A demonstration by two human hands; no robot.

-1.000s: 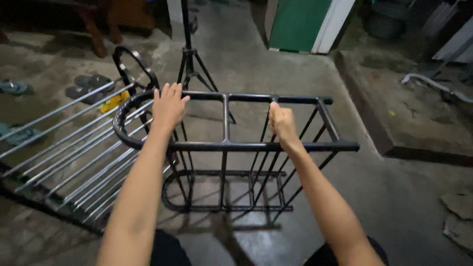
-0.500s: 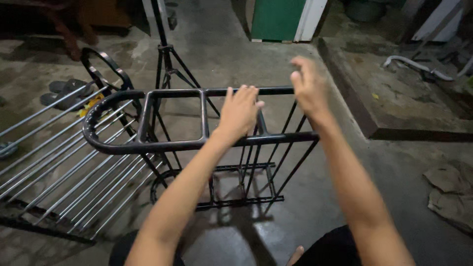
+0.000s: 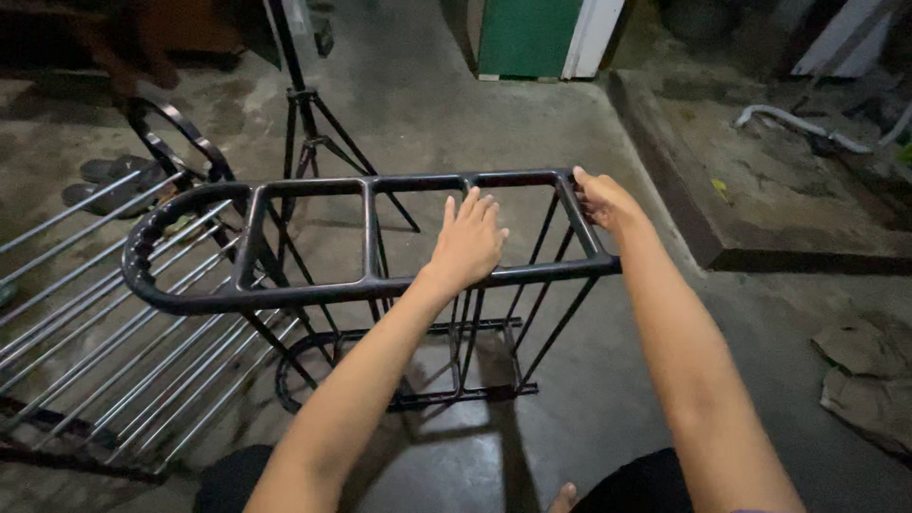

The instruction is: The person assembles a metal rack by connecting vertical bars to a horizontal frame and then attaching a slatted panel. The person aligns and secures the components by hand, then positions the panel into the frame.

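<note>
Rack point(image 3: 313, 290) — base half-hidden, shadowed

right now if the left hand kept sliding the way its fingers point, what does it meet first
The left hand rests on the near rail of the black metal frame, fingers pointing away from the person. Going straight on, it would probably meet the frame's far rail first, though depth is hard to judge.

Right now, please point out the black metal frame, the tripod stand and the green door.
black metal frame point(image 3: 313, 290): head view, on the near top rail.
tripod stand point(image 3: 306, 123): head view, on the hub where its legs spread.
green door point(image 3: 527, 36): head view, on the flat green panel.
</note>
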